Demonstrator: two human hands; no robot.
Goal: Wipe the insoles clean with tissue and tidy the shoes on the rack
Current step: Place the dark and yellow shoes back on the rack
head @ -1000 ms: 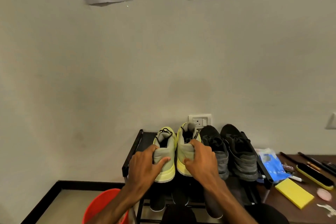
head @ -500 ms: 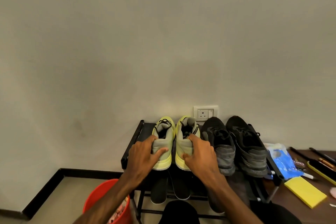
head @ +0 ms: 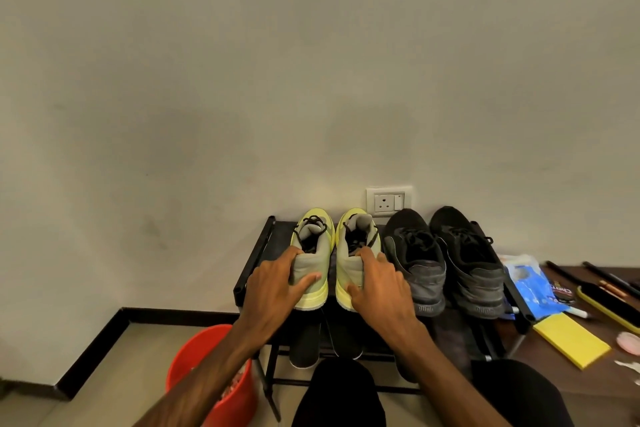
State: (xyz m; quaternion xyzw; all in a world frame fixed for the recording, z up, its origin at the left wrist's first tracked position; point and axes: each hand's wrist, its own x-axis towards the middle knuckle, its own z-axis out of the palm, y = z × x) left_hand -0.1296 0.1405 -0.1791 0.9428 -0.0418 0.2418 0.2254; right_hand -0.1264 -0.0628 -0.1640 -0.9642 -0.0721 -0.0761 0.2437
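Two yellow-green shoes stand side by side on the top shelf of the black shoe rack (head: 252,267), toes to the wall. My left hand (head: 277,284) grips the heel of the left yellow shoe (head: 313,253), thumb across the back. My right hand (head: 381,284) grips the heel of the right yellow shoe (head: 353,246). To their right stands a pair of black shoes (head: 446,260). Dark soles or insoles (head: 325,340) show on the shelf below.
A red bucket (head: 204,354) stands on the floor left of the rack. On the brown table (head: 561,378) at the right lie a blue packet (head: 533,284), a yellow pad (head: 571,340) and a brush (head: 609,305). A wall socket (head: 389,201) sits behind the shoes.
Both hands stay on the heels of the yellow shoes. The view has tilted downward, so the rack and shoes appear higher in the frame and the wall switches have left it.
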